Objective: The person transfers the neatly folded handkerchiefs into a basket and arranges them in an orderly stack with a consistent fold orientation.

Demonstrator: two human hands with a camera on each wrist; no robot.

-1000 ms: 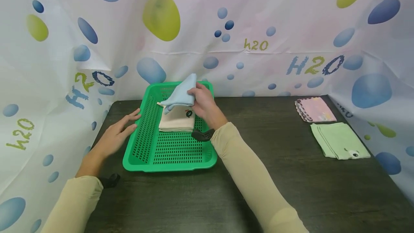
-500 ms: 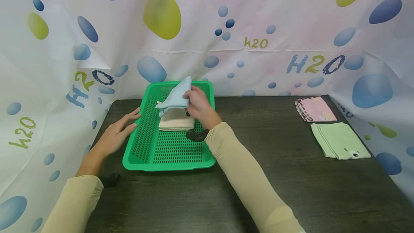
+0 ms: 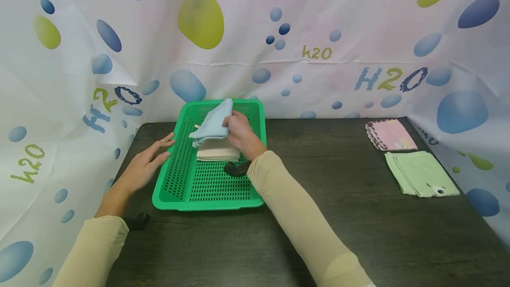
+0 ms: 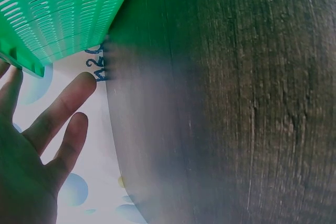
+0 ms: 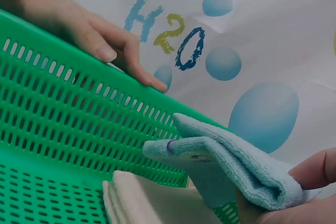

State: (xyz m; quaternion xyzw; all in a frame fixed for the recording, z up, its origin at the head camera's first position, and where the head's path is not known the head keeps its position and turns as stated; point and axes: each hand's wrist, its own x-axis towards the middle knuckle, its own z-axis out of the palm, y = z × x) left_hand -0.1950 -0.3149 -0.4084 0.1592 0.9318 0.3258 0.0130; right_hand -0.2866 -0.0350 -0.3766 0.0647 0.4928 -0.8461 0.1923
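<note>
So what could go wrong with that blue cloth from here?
Two things, perhaps. The right hand holds the blue cloth by one side, so its loose layers might slip open or land crooked on the folded cream cloth. And the left hand touches the rim of the green basket, so a stray push might shift it.

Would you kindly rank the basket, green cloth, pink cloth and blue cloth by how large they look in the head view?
1. Basket
2. Green cloth
3. Pink cloth and blue cloth, unranked: they look too alike to separate.
</note>
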